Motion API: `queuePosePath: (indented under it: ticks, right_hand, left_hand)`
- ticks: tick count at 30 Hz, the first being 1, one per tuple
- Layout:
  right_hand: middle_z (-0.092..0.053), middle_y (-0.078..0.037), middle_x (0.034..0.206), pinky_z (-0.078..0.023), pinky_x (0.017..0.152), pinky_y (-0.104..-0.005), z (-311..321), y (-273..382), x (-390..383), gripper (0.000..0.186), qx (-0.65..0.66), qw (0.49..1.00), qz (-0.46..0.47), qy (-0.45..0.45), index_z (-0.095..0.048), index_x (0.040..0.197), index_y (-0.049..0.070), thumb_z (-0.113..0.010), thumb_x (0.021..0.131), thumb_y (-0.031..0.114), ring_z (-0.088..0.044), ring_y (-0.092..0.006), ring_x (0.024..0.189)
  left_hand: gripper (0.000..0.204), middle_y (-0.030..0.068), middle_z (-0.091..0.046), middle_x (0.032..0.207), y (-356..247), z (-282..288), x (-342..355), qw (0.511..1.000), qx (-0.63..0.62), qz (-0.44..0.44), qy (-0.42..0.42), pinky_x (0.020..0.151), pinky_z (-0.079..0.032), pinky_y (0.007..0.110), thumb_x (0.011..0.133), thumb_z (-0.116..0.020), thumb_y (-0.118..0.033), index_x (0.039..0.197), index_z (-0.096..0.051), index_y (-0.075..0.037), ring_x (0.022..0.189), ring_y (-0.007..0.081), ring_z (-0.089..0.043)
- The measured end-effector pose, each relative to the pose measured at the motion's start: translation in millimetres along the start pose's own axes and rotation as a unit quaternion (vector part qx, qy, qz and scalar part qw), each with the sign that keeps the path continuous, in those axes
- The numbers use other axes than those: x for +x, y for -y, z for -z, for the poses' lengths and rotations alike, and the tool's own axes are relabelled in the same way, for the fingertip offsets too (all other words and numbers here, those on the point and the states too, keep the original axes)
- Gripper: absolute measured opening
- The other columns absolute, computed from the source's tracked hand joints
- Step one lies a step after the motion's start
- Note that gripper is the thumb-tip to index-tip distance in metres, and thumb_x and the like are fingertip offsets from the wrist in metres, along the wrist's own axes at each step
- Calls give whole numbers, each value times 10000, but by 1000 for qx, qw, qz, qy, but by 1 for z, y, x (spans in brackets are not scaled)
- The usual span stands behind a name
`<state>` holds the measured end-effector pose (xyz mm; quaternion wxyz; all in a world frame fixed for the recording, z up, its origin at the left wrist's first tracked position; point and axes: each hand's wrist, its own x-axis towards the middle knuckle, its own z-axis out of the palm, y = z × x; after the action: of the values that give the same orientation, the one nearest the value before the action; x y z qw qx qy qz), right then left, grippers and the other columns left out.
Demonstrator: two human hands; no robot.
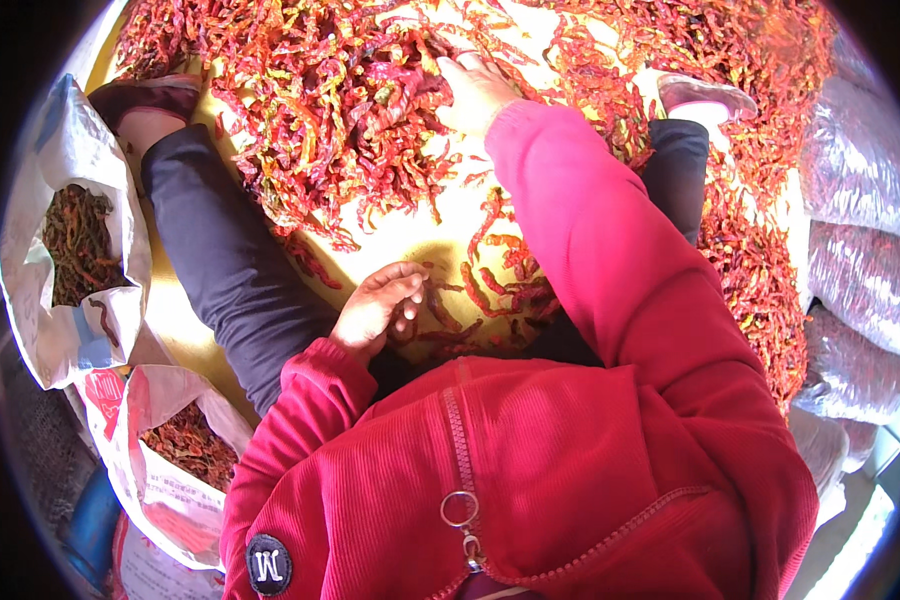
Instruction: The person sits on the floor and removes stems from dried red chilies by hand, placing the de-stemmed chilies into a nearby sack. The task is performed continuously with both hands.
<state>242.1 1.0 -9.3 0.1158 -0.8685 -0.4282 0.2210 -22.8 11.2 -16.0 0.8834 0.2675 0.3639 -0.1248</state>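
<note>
My right hand [472, 88] reaches forward to the large pile of dried red chillies [340, 120], its fingers extended and apart at the pile's right edge; some fingertips are hard to make out among the pods. My left hand [380, 305] is raised near my left leg, fingers loosely curled and apart, with nothing visible in it. Below and beside it, loose red pods [500, 285] lie on the yellow surface [370, 250] between my legs.
At my left, two open white sacks [120, 250] [170, 510] hold darker and reddish dried pods. More chillies [745, 280] spread around my right leg. Several filled clear bags [860, 280] are stacked along the right side. My shoed feet [705, 95] rest among the pods.
</note>
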Motion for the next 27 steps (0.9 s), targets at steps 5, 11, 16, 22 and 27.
queuePosePath:
  ticks: [5, 11, 16, 22, 27]
  right_hand:
    - [-412, -141, 995, -364, 816, -396, 1, -17, -72, 332, -10, 994, 99, 45, -454, 955, 102, -537, 640, 40, -408, -321, 985]
    - [-432, -133, 935, -382, 783, -370, -15, -41, -145, 286, 15, 996, 88, 3, -461, 894, 72, -559, 626, 51, -443, -310, 928]
    - [-446, -133, 857, -396, 712, -359, -5, -36, -166, 321, 55, 997, 25, -55, -470, 881, 51, -625, 611, 130, -470, -304, 827]
    - [-439, -131, 856, -403, 693, -350, -12, -45, -179, 315, 90, 994, 20, -67, -477, 871, 48, -614, 627, 192, -489, -280, 782]
    - [-418, -124, 930, -409, 701, -333, -12, -38, -194, 352, 99, 966, 148, 190, -471, 916, 36, -617, 631, 182, -482, -272, 810]
  left_hand:
    - [159, -19, -486, 633, 1, 1, 2, 1000, 22, -5, 2, 394, -313, 176, 787, -502, -150, 903, -523, -43, 487, 66, -421]
    - [160, -21, -490, 623, 3, 5, 4, 996, 77, -34, -9, 404, -313, 187, 785, -493, -188, 875, -526, -61, 482, 78, -423]
    - [115, -27, -481, 622, 1, 5, 0, 993, 101, -46, -38, 405, -306, 188, 792, -481, -198, 824, -520, -95, 483, 74, -413]
    - [103, -28, -480, 626, 4, 5, -1, 992, 102, -42, -56, 401, -301, 186, 799, -469, -194, 811, -517, -103, 479, 70, -401]
    - [113, -29, -475, 626, 4, 5, 2, 993, 104, -40, -40, 406, -301, 185, 801, -468, -198, 818, -518, -99, 482, 68, -397]
